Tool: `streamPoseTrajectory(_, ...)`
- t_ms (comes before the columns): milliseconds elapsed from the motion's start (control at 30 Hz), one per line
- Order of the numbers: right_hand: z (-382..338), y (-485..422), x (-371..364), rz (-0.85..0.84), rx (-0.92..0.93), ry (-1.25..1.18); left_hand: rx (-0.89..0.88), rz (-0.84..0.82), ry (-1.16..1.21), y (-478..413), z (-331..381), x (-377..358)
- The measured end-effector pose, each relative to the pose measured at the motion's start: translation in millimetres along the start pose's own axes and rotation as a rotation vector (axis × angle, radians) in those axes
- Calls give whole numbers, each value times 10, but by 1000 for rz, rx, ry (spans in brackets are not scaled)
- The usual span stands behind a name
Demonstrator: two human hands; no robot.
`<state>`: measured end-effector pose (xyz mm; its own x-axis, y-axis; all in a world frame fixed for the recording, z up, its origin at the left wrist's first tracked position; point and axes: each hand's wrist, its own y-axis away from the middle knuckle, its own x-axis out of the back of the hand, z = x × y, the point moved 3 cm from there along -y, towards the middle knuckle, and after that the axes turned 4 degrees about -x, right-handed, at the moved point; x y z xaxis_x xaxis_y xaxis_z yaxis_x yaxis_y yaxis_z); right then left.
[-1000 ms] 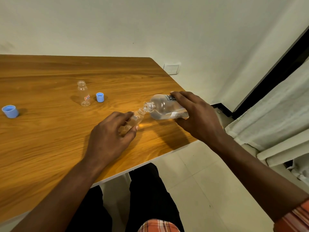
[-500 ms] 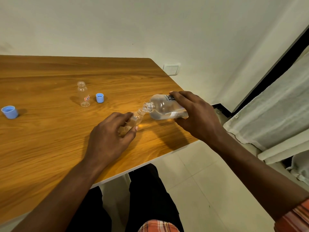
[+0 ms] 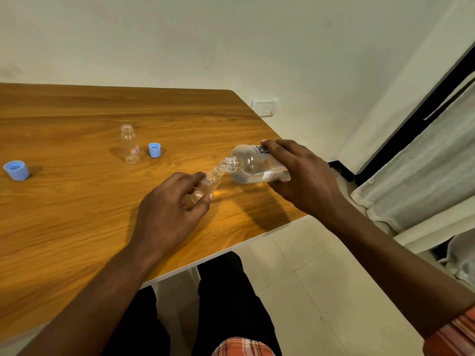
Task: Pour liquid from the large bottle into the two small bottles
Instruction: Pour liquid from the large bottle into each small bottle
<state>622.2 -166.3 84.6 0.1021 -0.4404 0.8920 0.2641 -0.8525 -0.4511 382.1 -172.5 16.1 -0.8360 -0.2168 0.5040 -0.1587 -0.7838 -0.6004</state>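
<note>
My right hand (image 3: 305, 181) grips the large clear bottle (image 3: 250, 163), tipped on its side with its open mouth pointing left. That mouth meets the neck of a small clear bottle (image 3: 209, 182), which my left hand (image 3: 168, 209) holds tilted just above the wooden table (image 3: 77, 214). My fingers hide most of the small bottle's body. A second small bottle (image 3: 130, 144) with a red label stands upright and uncapped farther back on the left, apart from both hands.
A small blue cap (image 3: 154, 150) lies right of the standing bottle. A larger blue cap (image 3: 16, 170) sits near the table's left edge. The table's right corner and front edge are close to my hands; tiled floor and a curtain (image 3: 421, 160) lie beyond.
Both hands and both held bottles keep almost the same pose. Only the view has shifted slightly.
</note>
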Motion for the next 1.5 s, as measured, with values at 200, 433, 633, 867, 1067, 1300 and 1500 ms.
streamPoseTrajectory(200,-8,-6,17,1,3,2,-1,1,2,-2,-1,0)
streamPoseTrajectory(433,-17,-8,23,0,6,-3,-1,9,15,1,-8,2)
streamPoseTrajectory(633,-25,-17,38,-1,8,-7,-2,3,21,-2,-25,-1)
streamPoseTrajectory(867,-30,-13,39,-9,7,-1,-2,4,23,-1,-25,6)
streamPoseTrajectory(1067,-34,-11,40,-14,3,4,1,8,28,2,-38,-5)
streamPoseTrajectory(1300,-35,-9,41,-16,-4,6,-2,6,33,5,-37,-10)
streamPoseTrajectory(1500,-40,-10,49,-14,-2,15,0,6,37,7,-39,-12)
